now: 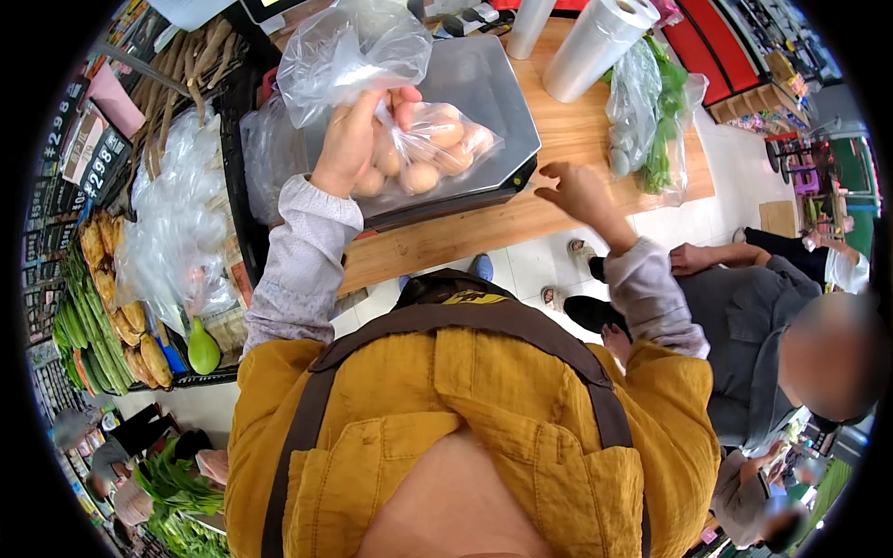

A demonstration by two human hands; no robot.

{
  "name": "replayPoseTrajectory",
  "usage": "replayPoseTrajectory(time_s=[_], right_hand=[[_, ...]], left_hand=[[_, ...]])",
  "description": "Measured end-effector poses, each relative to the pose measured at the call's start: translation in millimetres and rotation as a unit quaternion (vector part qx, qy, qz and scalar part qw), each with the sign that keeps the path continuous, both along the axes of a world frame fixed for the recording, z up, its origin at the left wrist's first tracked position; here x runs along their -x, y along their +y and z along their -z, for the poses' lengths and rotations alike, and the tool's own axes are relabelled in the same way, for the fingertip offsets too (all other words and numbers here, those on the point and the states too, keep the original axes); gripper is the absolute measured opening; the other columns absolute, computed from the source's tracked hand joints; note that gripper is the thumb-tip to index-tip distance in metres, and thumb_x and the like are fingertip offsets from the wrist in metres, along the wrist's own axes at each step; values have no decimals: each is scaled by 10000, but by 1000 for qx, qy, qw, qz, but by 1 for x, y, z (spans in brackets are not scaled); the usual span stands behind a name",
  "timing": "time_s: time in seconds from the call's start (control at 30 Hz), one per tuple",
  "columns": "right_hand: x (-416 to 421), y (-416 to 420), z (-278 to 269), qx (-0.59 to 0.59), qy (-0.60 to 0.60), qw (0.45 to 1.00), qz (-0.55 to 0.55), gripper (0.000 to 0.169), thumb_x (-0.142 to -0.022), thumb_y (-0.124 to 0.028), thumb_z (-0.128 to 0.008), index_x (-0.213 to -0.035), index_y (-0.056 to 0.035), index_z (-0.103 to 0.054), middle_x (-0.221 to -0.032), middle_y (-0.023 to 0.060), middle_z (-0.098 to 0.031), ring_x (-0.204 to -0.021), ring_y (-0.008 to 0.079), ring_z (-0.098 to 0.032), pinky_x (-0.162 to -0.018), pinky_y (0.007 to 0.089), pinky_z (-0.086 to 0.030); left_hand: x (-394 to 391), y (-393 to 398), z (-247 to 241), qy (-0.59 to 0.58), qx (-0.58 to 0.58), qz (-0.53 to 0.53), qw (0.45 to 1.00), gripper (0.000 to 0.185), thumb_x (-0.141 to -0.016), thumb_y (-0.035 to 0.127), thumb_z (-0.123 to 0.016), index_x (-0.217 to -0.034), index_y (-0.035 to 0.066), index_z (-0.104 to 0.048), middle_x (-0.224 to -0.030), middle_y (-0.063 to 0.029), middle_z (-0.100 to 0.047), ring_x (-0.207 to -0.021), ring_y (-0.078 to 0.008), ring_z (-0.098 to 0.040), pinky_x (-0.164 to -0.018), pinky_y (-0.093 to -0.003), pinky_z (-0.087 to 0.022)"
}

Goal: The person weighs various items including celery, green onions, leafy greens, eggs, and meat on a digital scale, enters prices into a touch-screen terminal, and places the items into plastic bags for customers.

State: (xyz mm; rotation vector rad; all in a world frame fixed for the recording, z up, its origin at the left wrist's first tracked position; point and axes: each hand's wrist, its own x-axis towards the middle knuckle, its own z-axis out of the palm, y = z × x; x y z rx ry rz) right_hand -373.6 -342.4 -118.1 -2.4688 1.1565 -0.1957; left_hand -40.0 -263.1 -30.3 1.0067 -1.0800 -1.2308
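Observation:
My left hand (352,136) grips the gathered neck of a clear plastic bag of brown eggs (439,150). The loose top of the bag (356,56) puffs out above my fingers. Below the eggs is the flat metal plate of a weighing scale (481,84) on a wooden counter; whether the bag's weight rests on it I cannot tell. Just off the scale's right corner, my right hand (579,192) hovers near the counter's front edge. Its fingers are bent and apart, and I see nothing in them.
Two rolls of plastic bags (593,49) stand on the wooden counter (579,132). Bagged green vegetables (656,118) lie at its right end. A black crate (241,160) with plastic bags borders the left side, near a green gourd (204,347). A person in dark clothes (739,335) is close at right.

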Motion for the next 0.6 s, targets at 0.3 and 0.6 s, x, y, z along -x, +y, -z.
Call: replayPoseTrajectory(time_s=[0.3, 0.6], right_hand=[[-41, 34, -24, -135, 11, 973, -185, 164, -826, -215, -654, -774, -64, -616, -684, 113, -593, -638, 268, -592, -578, 370, -463], [-199, -24, -150, 66, -86, 921, -375, 372, -773, -359, -710, -999, -93, -583, -803, 114, -638, -673, 268, -609, -590, 366, -469]], left_hand=[[-18, 3, 15, 285, 9, 61, 957, 607, -1005, 494, -188, -1372, 48, -376, -1185, -194, -572, -1056, -338, -594, -943, -471, -462], [-8, -1, 3, 350, -31, 29, 936, 574, -1007, 483, -221, -1411, 105, -372, -1364, -142, -468, -1224, -288, -481, -1044, -449, -379]])
